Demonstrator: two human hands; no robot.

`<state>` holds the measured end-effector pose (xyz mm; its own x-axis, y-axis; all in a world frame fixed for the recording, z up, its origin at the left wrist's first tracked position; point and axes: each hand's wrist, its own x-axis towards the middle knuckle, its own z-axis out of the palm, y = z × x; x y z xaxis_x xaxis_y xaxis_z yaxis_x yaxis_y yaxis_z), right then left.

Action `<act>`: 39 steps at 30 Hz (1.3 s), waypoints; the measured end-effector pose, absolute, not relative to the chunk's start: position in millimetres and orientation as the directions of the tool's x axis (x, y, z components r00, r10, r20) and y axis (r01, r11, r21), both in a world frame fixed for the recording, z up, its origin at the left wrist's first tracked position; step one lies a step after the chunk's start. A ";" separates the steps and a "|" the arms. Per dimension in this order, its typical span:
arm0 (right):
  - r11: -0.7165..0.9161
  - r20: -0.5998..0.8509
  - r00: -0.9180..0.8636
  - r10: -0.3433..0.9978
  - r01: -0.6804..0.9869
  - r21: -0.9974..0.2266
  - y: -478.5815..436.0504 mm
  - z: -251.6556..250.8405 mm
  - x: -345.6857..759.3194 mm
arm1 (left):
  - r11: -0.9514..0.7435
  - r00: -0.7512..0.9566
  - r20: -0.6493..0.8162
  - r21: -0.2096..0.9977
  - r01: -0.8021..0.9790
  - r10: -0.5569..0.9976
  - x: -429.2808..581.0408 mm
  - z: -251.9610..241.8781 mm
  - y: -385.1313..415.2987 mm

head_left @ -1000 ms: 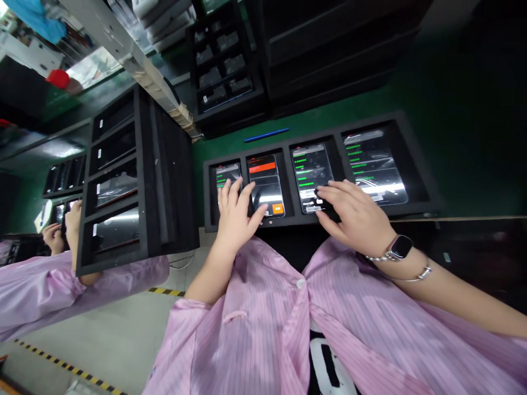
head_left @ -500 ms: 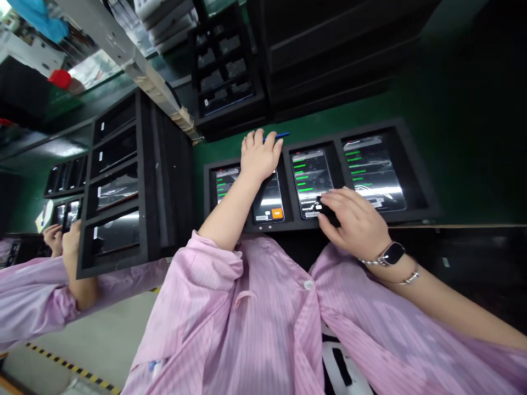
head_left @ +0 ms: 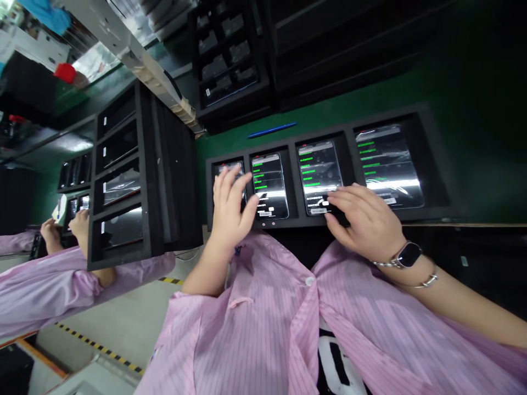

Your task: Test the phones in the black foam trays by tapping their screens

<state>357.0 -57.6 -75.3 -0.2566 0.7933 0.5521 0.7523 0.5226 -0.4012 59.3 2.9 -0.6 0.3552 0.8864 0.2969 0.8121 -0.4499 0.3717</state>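
A black foam tray (head_left: 292,184) in front of me holds several phones with lit screens, one to a slot. My left hand (head_left: 231,208) hovers over the leftmost phone (head_left: 222,167), fingers spread and holding nothing, and hides most of it. Beside it, the second phone (head_left: 269,178) shows green text lines. My right hand (head_left: 368,222) is at the lower right of the third phone (head_left: 319,167), fingertips at its screen edge and thumb apart from the fingers. Whether they touch the glass I cannot tell. The fourth phone (head_left: 391,159) lies behind my right hand.
A blue pen (head_left: 272,130) lies on the green table (head_left: 329,112) behind the tray. Stacked black trays (head_left: 150,181) with devices stand at left, near a pale post (head_left: 156,74). Another tray (head_left: 228,63) sits at the back. A co-worker's hands (head_left: 78,225) show at far left.
My left hand has moved from above the second phone, near the pen, left and down to the leftmost phone. The second phone's orange button is gone; green lines show. My right hand stays by the third phone.
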 end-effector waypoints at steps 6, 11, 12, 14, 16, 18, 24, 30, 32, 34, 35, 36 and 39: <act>0.515 0.542 -0.269 0.796 0.771 -0.374 -58.9 -71.5 355.9 | -0.369 0.326 0.198 0.252 0.894 0.924 58.3 -41.8 -30.5; 0.494 0.524 -0.278 0.805 0.803 -0.334 -58.3 -70.0 354.5 | -0.352 0.314 0.181 0.245 0.904 0.932 64.7 -43.0 -23.8; 0.490 0.518 -0.283 0.807 0.811 -0.320 -57.8 -70.2 353.4 | -0.358 0.317 0.190 0.244 0.901 0.929 64.8 -43.1 -22.5; 0.474 0.494 -0.291 0.820 0.828 -0.300 -56.3 -70.4 351.0 | -0.366 0.321 0.204 0.245 0.898 0.925 64.9 -44.2 -20.6; 0.459 0.456 -0.292 0.840 0.833 -0.311 -54.5 -68.9 350.2 | -0.365 0.322 0.200 0.245 0.898 0.925 64.2 -44.4 -19.7; 0.450 0.435 -0.280 0.856 0.818 -0.359 -54.2 -65.3 354.5 | -0.379 0.334 0.207 0.249 0.891 0.920 59.6 -41.2 -20.2; 0.317 0.458 -0.118 0.881 0.866 -0.387 -70.3 -56.1 403.0 | -0.364 0.223 0.395 0.329 0.871 0.891 11.6 -22.4 -27.5; 0.185 0.424 -0.007 0.906 0.906 -0.379 -80.9 -75.1 432.7 | -0.131 0.070 0.162 0.408 0.904 0.984 -24.7 -40.6 -31.2; 0.168 0.420 0.023 0.907 0.896 -0.412 -79.4 -77.4 432.4 | -0.098 0.059 0.100 0.445 0.890 0.993 -26.6 -46.7 -29.0; 0.165 0.449 0.053 0.892 0.886 -0.434 -75.2 -77.1 433.6 | -0.084 0.065 0.056 0.462 0.883 0.996 -25.9 -48.2 -24.8; 0.166 0.469 0.064 0.881 0.886 -0.433 -72.5 -77.2 435.9 | -0.071 0.064 0.032 0.454 0.888 0.997 -25.4 -47.4 -22.1; 0.163 0.490 0.074 0.869 0.891 -0.424 -69.8 -78.1 439.4 | -0.054 0.058 0.003 0.434 0.899 0.998 -25.2 -46.0 -19.4; 0.120 0.514 0.100 0.852 0.918 -0.377 -65.3 -87.9 456.6 | -0.035 0.060 -0.054 0.379 0.925 0.997 -27.8 -41.6 -14.4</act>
<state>456.6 -65.3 -87.9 0.0996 0.8523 0.5135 0.9183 0.1199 -0.3772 -27.8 -14.4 -41.6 0.0595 0.9968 -0.0536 0.9246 -0.0348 0.3793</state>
